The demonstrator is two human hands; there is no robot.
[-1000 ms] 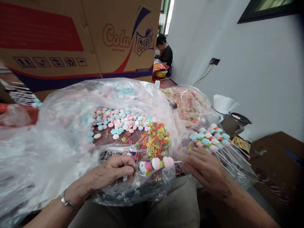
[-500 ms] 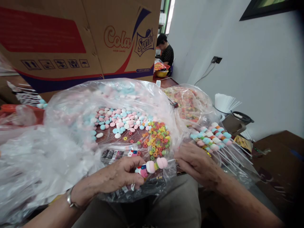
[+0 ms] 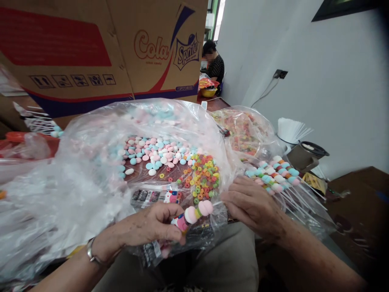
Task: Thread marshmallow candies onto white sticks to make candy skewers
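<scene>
A candy skewer (image 3: 196, 213) of pink and white sweets with a green-yellow ring between them slants up to the right, in front of my lap. Its left end sits in a printed pink-and-white plastic wrapper (image 3: 180, 222), pinched between the thumb and fingers of my left hand (image 3: 153, 225). From its right end a thin white stick (image 3: 217, 203) runs to my right hand (image 3: 251, 200), closed at the stick's end; the fingertips are partly hidden. Behind my left hand lie more printed wrappers (image 3: 147, 198) on the clear plastic.
A big clear bag (image 3: 91, 121) spreads over the table, with loose pastel candies (image 3: 161, 152) and small coloured rings (image 3: 205, 174) inside its opening. Finished-looking skewers (image 3: 273, 175) lie at right, near a dark jug (image 3: 306, 156). A tall carton (image 3: 75, 52) stands behind; a person (image 3: 214, 63) sits beyond.
The skewer tilts slightly more upward to the right. My right hand has shifted a little, still at the stick. The view has moved slightly.
</scene>
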